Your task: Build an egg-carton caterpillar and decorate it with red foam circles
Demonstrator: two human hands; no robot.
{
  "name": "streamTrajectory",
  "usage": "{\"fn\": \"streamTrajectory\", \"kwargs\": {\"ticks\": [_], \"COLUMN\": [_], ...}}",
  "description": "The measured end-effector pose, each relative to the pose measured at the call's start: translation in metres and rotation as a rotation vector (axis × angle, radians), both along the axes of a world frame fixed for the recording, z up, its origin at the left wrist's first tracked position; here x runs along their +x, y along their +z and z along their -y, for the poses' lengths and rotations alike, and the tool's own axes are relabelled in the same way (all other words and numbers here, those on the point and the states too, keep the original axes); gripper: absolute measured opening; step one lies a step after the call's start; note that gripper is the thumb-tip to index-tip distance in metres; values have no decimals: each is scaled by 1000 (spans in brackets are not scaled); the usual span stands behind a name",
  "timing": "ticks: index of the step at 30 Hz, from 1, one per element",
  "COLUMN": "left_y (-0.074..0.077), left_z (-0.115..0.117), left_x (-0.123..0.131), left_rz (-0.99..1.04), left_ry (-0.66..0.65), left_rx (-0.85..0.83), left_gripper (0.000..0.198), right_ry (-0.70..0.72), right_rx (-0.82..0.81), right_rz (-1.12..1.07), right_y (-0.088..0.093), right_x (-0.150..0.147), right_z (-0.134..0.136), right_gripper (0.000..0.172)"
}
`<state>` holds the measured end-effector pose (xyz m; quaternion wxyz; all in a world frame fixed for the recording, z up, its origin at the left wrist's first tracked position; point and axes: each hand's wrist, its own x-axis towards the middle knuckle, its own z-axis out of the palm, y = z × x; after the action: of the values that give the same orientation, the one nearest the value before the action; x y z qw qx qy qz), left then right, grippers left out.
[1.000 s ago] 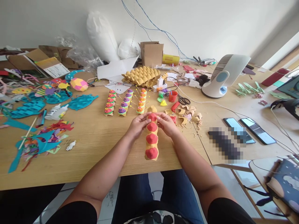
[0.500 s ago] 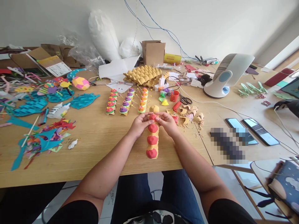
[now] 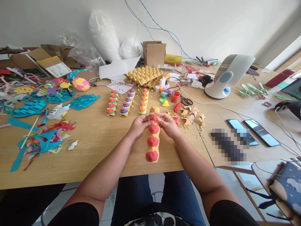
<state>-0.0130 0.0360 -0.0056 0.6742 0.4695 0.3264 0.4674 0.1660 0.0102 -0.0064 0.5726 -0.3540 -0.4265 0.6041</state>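
Between my hands is an egg carton strip, a single row of yellowish cups with red clay caps on several of them. The cup at its far end is bare. My left hand grips the strip's left side near the far end, thumb against a red cap. From the right, my right hand pinches the same cap with thumb and fingers. Beyond my hands stand three decorated egg carton strips: a red and green one, a purple one and an orange and green one.
A yellow egg tray lies at the back. Carton scraps, scissors and a red cup are right of my hands. Farther right are a white fan and two phones. Paper scraps and glue bottles lie left.
The near end of the egg carton strip has shifted slightly toward me and left. Both hands keep nearly the same grip at its far end.
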Motion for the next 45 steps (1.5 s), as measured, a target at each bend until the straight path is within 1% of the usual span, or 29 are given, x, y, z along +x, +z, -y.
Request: {"fn": "streamTrajectory", "kwargs": {"ticks": [7,12,15,19,27,31,37,41,45], "left_y": [3,3,4,6,7,8,8,4,2], "left_z": [1,1,3,5,6,7,6,5,8], "left_x": [-2,-2,0,4,1,0,0,3,7], "left_rz": [67,165,179,180,148,156,264,287,288], "left_ry": [-26,-36,-3,32,15,1,-41,-16,3], "left_rx": [-58,-74,-70,-75,-85,-86,-139,-190,-219], "left_gripper": [58,50,49,47,48,46,48,46,43], "right_ry": [66,138,118,62,48,78,162,172,160], "right_rx": [-57,-80,-54,23,59,22,-65,-114,-114], "right_rz": [-103,-172,-137,-73,-79,-118,-240,-331,-353], "right_y": [1,6,7,4,0,2,6,6,6], "right_x": [1,2,1,-3,-3,-2,-2,-6,-11], "right_z": [2,5,6,4,0,2,7,9,11], "right_gripper": [42,41,40,40,40,39,39,36,37]}}
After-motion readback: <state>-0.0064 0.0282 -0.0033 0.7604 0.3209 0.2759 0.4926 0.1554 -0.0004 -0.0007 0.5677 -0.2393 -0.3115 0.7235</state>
